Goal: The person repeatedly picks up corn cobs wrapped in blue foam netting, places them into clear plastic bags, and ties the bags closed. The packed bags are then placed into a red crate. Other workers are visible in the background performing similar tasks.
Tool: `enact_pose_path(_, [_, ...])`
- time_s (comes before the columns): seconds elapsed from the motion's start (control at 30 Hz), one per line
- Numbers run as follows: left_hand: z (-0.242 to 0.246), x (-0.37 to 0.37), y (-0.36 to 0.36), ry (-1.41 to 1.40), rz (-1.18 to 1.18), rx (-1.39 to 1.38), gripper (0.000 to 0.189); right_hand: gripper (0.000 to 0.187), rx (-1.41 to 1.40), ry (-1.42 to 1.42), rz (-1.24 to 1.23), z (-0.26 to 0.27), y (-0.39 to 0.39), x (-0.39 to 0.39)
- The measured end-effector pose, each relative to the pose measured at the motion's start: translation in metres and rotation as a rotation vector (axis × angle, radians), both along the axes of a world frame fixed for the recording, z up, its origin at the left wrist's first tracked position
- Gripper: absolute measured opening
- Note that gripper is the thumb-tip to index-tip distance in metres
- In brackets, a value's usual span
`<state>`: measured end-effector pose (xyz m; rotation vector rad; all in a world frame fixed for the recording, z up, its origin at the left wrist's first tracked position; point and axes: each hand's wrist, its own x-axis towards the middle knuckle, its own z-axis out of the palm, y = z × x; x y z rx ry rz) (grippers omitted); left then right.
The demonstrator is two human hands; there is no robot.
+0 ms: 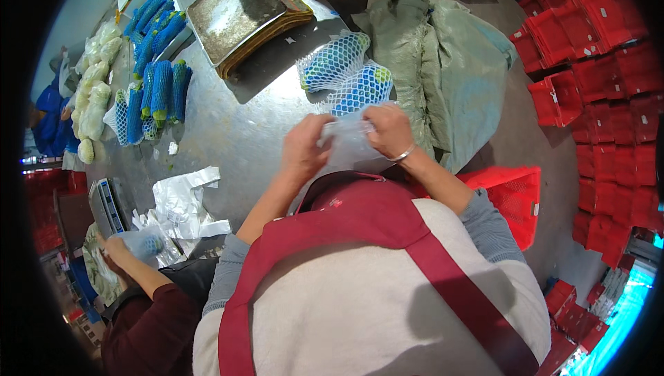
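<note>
Both my hands hold a translucent plastic bag (348, 140) at the table edge before my chest. My left hand (309, 145) pinches one side of the bag, and my right hand (390, 129), with a bracelet at the wrist, pinches the other. Just beyond the bag lie two bundles of green produce: one (365, 85) in blue and white foam netting nearest my right hand, the other (336, 62) behind it. What the bag contains cannot be made out.
Blue-netted vegetables (161, 90) and pale wrapped produce (96, 93) lie at the left. A metal tray (236, 13) stands at the back. White plastic bags (181, 202) lie near a co-worker's arm (140, 269). Green-grey sacks (461, 70), a red crate (511, 199) and stacked red crates (596, 80) are at the right.
</note>
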<state>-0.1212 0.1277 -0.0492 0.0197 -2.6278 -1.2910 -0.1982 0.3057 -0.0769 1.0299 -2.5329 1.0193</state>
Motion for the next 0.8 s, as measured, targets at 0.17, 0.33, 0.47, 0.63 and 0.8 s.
enact_pose_path(0.17, [-0.054,0.028,-0.066,0.078,0.377,-0.140,0.029,0.010,0.075,-0.103,-0.135,-0.004,0.042,0.017])
enact_pose_path(0.33, [-0.037,0.028,-0.078,-0.179,0.709,1.346,0.037,0.008,0.208,-0.384,-0.356,-0.041,0.070,0.020])
enact_pose_path(0.47, [-0.033,0.050,-0.074,-0.288,0.390,1.521,0.039,0.005,-0.762,-1.290,-0.485,-0.053,0.078,0.009])
enact_pose_path(0.63, [-0.030,0.068,-0.042,-0.546,-0.297,0.303,0.014,0.010,-1.542,-1.730,-0.177,-0.022,0.095,-0.001])
enact_pose_path(0.8, [-0.006,0.049,-0.052,-0.331,-0.383,1.631,0.030,0.016,-0.939,-1.787,0.051,0.007,0.120,-0.013])
